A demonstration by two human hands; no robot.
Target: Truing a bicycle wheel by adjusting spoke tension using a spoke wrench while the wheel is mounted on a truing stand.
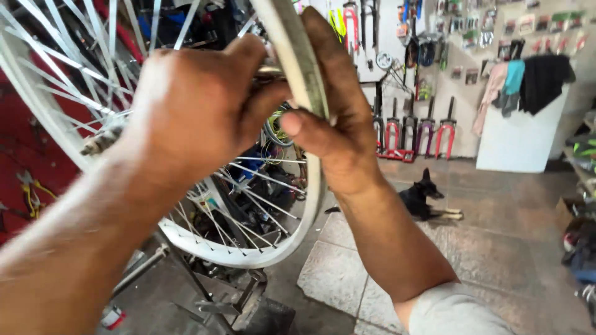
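Observation:
A white bicycle wheel rim [248,255] with thin metal spokes [257,198] fills the left half of the head view, standing upright on a metal stand [214,296]. My right hand [338,118] grips the rim's upper right edge, thumb pressed across its inner side. My left hand [195,105] is closed beside it on the inside of the rim, fingers pinching a small metal part at a spoke end; what it pinches is mostly hidden. The wheel's hub [99,139] shows at the left behind my left forearm.
A black dog [422,198] lies on the tiled floor. Bicycle forks [428,133] stand along the back wall under hanging parts. Clothes [528,80] hang over a white cabinet [518,139]. A red tool board with pliers [28,186] sits at left.

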